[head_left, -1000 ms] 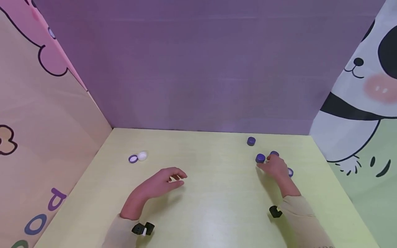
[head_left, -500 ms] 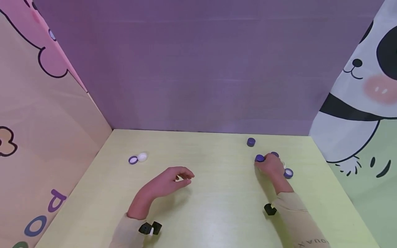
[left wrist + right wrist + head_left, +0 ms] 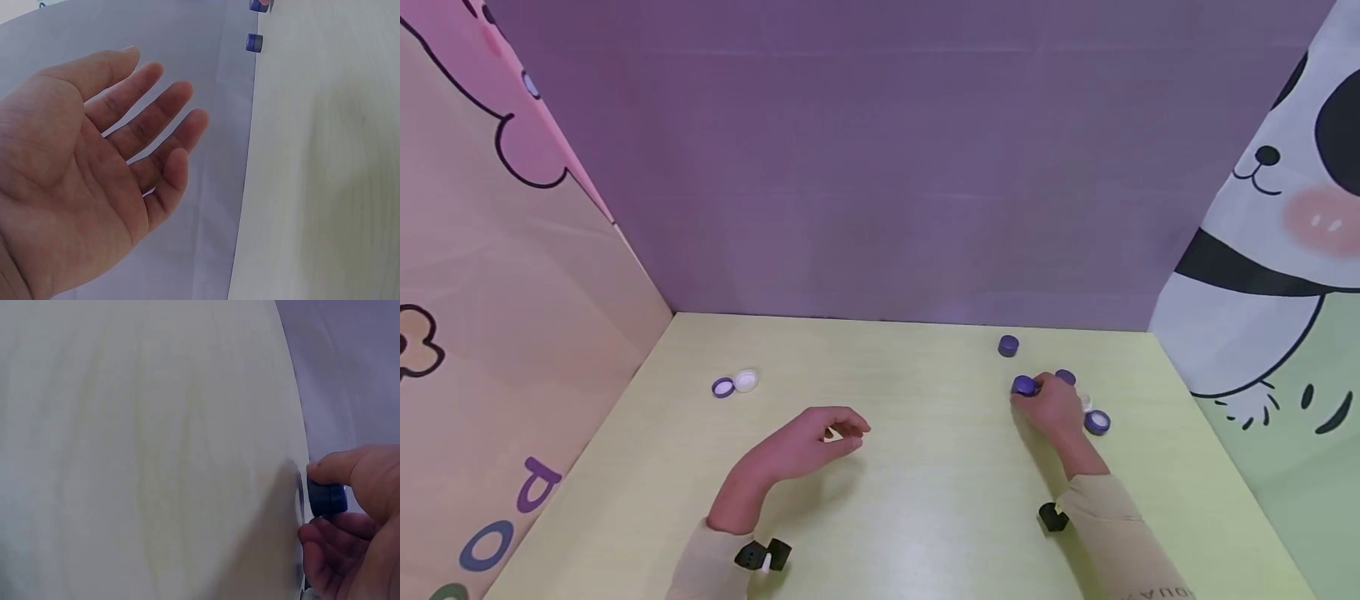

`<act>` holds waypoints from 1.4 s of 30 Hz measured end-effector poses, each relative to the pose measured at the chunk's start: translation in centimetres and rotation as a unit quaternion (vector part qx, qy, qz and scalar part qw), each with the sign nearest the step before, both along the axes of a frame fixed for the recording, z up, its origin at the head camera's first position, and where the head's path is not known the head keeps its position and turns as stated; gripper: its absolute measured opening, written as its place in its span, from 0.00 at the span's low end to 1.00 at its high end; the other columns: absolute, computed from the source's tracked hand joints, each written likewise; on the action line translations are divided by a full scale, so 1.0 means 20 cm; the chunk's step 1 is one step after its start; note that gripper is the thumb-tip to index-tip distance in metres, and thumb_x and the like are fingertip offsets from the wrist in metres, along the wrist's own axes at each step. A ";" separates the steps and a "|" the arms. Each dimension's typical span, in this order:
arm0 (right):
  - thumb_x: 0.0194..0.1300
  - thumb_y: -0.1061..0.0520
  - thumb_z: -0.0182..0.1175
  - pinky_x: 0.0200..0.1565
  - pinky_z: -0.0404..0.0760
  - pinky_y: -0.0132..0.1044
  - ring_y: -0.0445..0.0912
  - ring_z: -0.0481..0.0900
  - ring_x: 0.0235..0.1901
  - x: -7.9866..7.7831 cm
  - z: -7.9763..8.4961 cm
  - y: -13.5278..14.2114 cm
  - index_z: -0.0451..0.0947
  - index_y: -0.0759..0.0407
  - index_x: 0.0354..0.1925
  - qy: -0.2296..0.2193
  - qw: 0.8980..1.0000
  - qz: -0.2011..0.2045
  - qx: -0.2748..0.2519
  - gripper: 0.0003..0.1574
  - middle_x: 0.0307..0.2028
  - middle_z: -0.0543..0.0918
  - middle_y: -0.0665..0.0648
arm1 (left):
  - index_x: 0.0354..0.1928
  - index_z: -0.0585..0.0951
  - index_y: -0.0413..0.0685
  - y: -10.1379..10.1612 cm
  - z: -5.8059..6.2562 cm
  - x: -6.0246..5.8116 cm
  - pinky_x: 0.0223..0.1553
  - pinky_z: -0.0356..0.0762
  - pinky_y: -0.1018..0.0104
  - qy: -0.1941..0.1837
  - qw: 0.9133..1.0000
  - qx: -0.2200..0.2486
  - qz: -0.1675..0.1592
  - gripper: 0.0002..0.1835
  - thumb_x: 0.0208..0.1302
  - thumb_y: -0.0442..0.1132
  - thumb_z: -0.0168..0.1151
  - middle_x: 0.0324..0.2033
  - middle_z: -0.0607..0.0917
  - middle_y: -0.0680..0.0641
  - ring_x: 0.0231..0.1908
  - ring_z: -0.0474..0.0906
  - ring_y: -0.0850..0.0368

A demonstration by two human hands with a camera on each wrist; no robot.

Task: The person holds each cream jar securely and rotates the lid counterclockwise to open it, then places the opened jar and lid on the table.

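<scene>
My right hand [image 3: 1051, 408] pinches a small round purple cap [image 3: 1023, 386] between thumb and fingers. In the right wrist view the cap [image 3: 327, 499] looks dark blue, with the thumb over its upper side. Another purple cap [image 3: 1065, 377] sits just behind that hand, and one more purple cap [image 3: 1008, 346] stands farther back. Beside the wrist lie a purple-rimmed cap with a white inside [image 3: 1097, 422] and a white round piece [image 3: 1086, 402], partly hidden. My left hand [image 3: 808, 442] hovers over the table's left middle, fingers loosely bent and holding nothing; its palm [image 3: 81, 169] shows in the left wrist view.
On the left of the pale table [image 3: 925, 500], a purple-rimmed cap with white inside [image 3: 722, 387] lies against a white round cap [image 3: 746, 381]. A purple wall [image 3: 880, 167] closes the back; printed panels stand at both sides.
My right hand has shifted slightly left and taken hold of the purple cap, uncovering more of the purple-rimmed cap by the wrist. My left hand has moved a little to the right.
</scene>
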State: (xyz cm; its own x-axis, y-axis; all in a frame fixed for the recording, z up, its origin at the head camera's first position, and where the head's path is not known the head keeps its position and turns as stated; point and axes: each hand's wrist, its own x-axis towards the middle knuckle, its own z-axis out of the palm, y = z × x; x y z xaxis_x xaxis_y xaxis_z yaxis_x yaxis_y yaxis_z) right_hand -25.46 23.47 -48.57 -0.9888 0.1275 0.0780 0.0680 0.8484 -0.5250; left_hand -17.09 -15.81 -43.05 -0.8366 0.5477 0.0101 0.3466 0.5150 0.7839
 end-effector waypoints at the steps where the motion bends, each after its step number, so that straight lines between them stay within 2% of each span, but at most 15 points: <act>1: 0.56 0.48 0.65 0.33 0.76 0.49 0.58 0.79 0.34 0.00 0.00 0.00 0.77 0.69 0.44 0.005 1.000 0.002 -0.007 0.26 0.37 0.82 0.65 | 0.51 0.81 0.55 0.00 0.00 0.00 0.51 0.71 0.53 0.000 1.000 0.000 0.000 0.10 0.71 0.44 0.58 0.43 0.82 0.58 0.46 0.76 0.60; 7: 0.58 0.48 0.66 0.38 0.75 0.49 0.59 0.80 0.40 0.02 0.00 -0.01 0.76 0.66 0.47 0.018 0.998 0.024 -0.048 0.27 0.41 0.83 0.65 | 0.51 0.81 0.56 0.01 -0.01 0.00 0.50 0.72 0.53 0.001 1.000 0.002 -0.006 0.10 0.71 0.45 0.58 0.42 0.82 0.60 0.46 0.76 0.61; 10: 0.58 0.49 0.65 0.40 0.76 0.48 0.59 0.80 0.42 0.05 0.01 -0.03 0.75 0.66 0.49 0.026 0.997 0.040 -0.064 0.27 0.43 0.83 0.65 | 0.51 0.81 0.55 0.01 -0.01 0.00 0.51 0.72 0.50 0.001 1.000 0.003 -0.009 0.11 0.71 0.45 0.58 0.43 0.82 0.60 0.46 0.77 0.60; 14: 0.58 0.51 0.66 0.38 0.78 0.44 0.55 0.82 0.38 0.10 0.03 -0.07 0.74 0.65 0.49 0.042 0.993 0.056 -0.098 0.26 0.42 0.83 0.64 | 0.51 0.81 0.55 0.01 0.00 0.01 0.51 0.71 0.46 0.006 1.000 0.005 -0.012 0.11 0.71 0.45 0.58 0.43 0.82 0.60 0.47 0.77 0.60; 21: 0.55 0.56 0.70 0.34 0.78 0.38 0.46 0.80 0.31 0.19 0.09 -0.17 0.76 0.62 0.46 0.071 0.982 0.106 -0.141 0.22 0.39 0.83 0.59 | 0.52 0.81 0.57 0.02 0.03 0.03 0.52 0.72 0.49 0.006 1.000 -0.008 -0.010 0.11 0.70 0.45 0.59 0.42 0.81 0.64 0.46 0.76 0.63; 28: 0.54 0.56 0.72 0.33 0.78 0.38 0.44 0.79 0.31 0.28 0.14 -0.25 0.79 0.56 0.45 0.062 0.975 0.145 -0.155 0.20 0.36 0.83 0.52 | 0.50 0.81 0.60 0.04 0.04 0.03 0.52 0.71 0.47 0.009 1.000 -0.008 -0.015 0.09 0.70 0.45 0.58 0.42 0.81 0.65 0.46 0.76 0.64; 32: 0.53 0.58 0.73 0.31 0.77 0.35 0.42 0.79 0.29 0.32 0.16 -0.29 0.80 0.57 0.45 0.061 0.967 0.169 -0.180 0.20 0.34 0.83 0.50 | 0.50 0.80 0.61 0.04 0.06 0.04 0.51 0.72 0.49 0.010 1.000 -0.016 -0.020 0.09 0.71 0.46 0.58 0.42 0.81 0.66 0.46 0.76 0.65; 37: 0.52 0.60 0.74 0.29 0.78 0.34 0.43 0.78 0.29 0.37 0.20 -0.34 0.80 0.55 0.45 0.060 0.957 0.195 -0.208 0.21 0.34 0.83 0.48 | 0.50 0.80 0.63 0.05 0.10 0.08 0.48 0.73 0.55 0.027 0.999 -0.028 -0.024 0.10 0.71 0.49 0.57 0.42 0.80 0.68 0.45 0.75 0.67; 42: 0.51 0.61 0.74 0.28 0.77 0.33 0.43 0.78 0.28 0.42 0.23 -0.40 0.80 0.54 0.43 0.071 0.948 0.221 -0.217 0.20 0.34 0.83 0.46 | 0.51 0.80 0.65 0.08 0.11 0.11 0.43 0.75 0.61 0.076 0.997 -0.014 -0.023 0.10 0.70 0.46 0.59 0.43 0.79 0.68 0.45 0.76 0.67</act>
State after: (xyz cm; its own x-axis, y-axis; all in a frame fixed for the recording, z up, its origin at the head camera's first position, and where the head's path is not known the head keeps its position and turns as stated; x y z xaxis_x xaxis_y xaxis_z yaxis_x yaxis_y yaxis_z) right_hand -17.02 15.56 -44.04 -0.9368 -0.2462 0.2486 -0.3407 0.4802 -0.8083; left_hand -14.80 -14.19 -40.88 -0.8001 0.5878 0.1194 0.4851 0.5170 0.7053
